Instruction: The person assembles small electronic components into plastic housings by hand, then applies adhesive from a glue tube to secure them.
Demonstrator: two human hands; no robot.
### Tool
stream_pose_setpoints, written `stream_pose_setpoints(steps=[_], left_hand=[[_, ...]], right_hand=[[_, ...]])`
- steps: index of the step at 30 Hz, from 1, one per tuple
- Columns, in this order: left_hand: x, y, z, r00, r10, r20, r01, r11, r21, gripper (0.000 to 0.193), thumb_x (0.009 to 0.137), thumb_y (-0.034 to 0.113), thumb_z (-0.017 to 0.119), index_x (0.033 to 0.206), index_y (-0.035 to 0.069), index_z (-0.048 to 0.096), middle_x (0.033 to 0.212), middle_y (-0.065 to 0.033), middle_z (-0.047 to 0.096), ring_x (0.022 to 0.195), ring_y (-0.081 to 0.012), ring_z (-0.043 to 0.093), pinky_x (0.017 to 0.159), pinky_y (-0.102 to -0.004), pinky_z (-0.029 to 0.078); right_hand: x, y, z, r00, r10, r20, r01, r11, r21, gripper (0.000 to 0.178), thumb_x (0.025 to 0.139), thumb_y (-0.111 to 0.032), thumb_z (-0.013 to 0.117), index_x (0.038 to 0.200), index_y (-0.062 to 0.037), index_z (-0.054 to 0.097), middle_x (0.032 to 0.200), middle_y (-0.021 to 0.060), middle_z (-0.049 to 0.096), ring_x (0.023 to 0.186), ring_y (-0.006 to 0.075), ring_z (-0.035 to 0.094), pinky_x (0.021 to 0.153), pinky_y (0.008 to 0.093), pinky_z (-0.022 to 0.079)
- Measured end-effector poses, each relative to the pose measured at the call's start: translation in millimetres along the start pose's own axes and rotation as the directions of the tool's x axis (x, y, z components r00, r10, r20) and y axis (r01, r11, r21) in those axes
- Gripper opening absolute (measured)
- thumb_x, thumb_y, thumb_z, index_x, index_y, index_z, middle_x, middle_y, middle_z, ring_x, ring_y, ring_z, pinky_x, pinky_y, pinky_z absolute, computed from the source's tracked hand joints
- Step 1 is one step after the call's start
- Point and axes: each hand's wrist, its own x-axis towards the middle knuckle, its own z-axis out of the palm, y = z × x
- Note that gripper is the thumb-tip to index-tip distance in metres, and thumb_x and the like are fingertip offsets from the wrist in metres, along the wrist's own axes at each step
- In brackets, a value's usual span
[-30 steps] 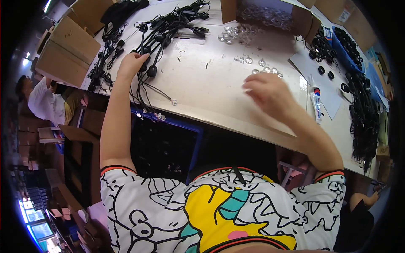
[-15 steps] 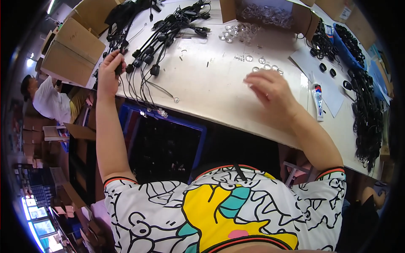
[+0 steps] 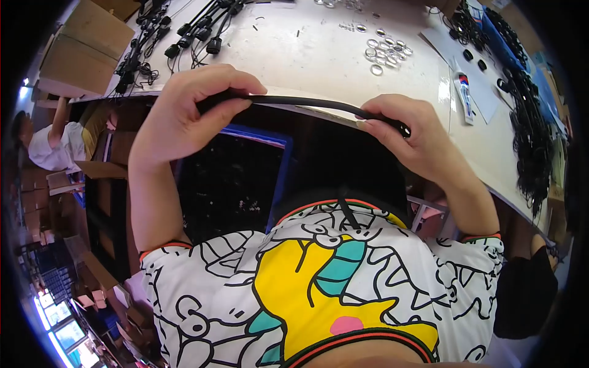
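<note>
A thick black cable (image 3: 307, 101) is stretched in a shallow arc in front of me, above the near edge of the table. My left hand (image 3: 190, 113) is closed around its left part, with thumb and fingertips pinching it. My right hand (image 3: 411, 129) pinches the other end, where a small shiny dot shows at the tip beside the palm. What lies inside the left fist is hidden. Beyond the hands, small clear round discs (image 3: 383, 52) are scattered on the white table (image 3: 276, 61). Black cables with chunky connectors (image 3: 199, 34) lie at the far left.
A glue tube (image 3: 463, 95) lies on the right by a white sheet (image 3: 485, 98). Along the right edge hangs a thick bundle of black cables (image 3: 531, 159). A cardboard box (image 3: 83, 49) stands at the left, and a blue-rimmed crate (image 3: 282, 165) sits below the table edge. Another person (image 3: 52, 144) is at far left.
Both hands have come back toward me from the table. The left has left the cable pile, and the black cable now spans the two hands. More clear discs show on the right; the view has shifted.
</note>
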Motion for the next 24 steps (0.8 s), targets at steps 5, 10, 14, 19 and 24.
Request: stream_pose_setpoints(steps=[5,10,14,19,24], left_hand=[[-25.3,-11.9,62.6,0.704,0.145,-0.695,-0.131,0.989,0.073,0.015,0.083,0.012,0.054,0.08,-0.002,0.06,0.078,-0.011,0.058,0.075,-0.0196,0.054,0.068,-0.0257,0.042],[-15.5,-22.0,153.5,0.741,-0.461,-0.489,-0.225,0.515,-0.827,0.056,0.085,0.052,0.04,0.111,0.003,0.045,0.097,-0.0167,0.055,0.092,-0.027,0.055,0.085,-0.0374,0.042],[11.3,-17.3,165.0,0.774,-0.485,-0.408,-0.413,0.102,-0.905,0.059,0.084,0.052,0.041,0.116,0.003,0.033,0.085,-0.0085,0.051,0.074,-0.0201,0.054,0.077,-0.0367,0.045],[18.8,-9.7,171.3,0.775,-0.454,-0.439,-0.412,0.163,-0.896,0.051,0.084,0.047,0.047,0.113,0.006,0.035,0.078,-0.0053,0.047,0.063,-0.0146,0.046,0.067,-0.0321,0.042],[25.4,-2.0,171.6,0.772,-0.408,-0.488,-0.464,0.164,-0.871,0.051,0.084,0.043,0.05,0.118,0.009,0.033,0.081,-0.006,0.048,0.066,-0.0134,0.045,0.068,-0.029,0.039]], right_hand=[[-45.5,26.8,35.8,0.944,0.255,-0.211,-0.203,0.949,0.242,0.013,0.079,-0.01,0.059,0.083,0.0017,0.057,0.067,0.0096,0.056,0.06,0.0182,0.052,0.056,0.0264,0.041],[-72.5,45.4,68.7,0.949,0.24,-0.204,-0.158,0.923,0.35,0.012,0.081,-0.007,0.055,0.089,0.0021,0.057,0.075,0.003,0.055,0.066,0.0076,0.049,0.059,0.0196,0.039],[-81.0,55.0,90.3,0.958,0.204,-0.202,-0.141,0.947,0.289,0.01,0.079,-0.004,0.056,0.087,0.0018,0.056,0.076,0.0089,0.056,0.065,0.0146,0.053,0.06,0.0224,0.042],[-84.0,77.4,100.6,0.965,-0.036,-0.259,0.044,0.999,0.026,0.013,0.076,-0.002,0.059,0.088,0.0004,0.056,0.077,0.0105,0.057,0.066,0.0198,0.055,0.061,0.0263,0.044],[-81.3,95.1,114.1,0.953,0.074,-0.295,-0.027,0.987,0.157,0.036,0.073,-0.006,0.064,0.106,-0.0011,0.05,0.089,0.0144,0.057,0.08,0.0244,0.057,0.073,0.0299,0.045]])
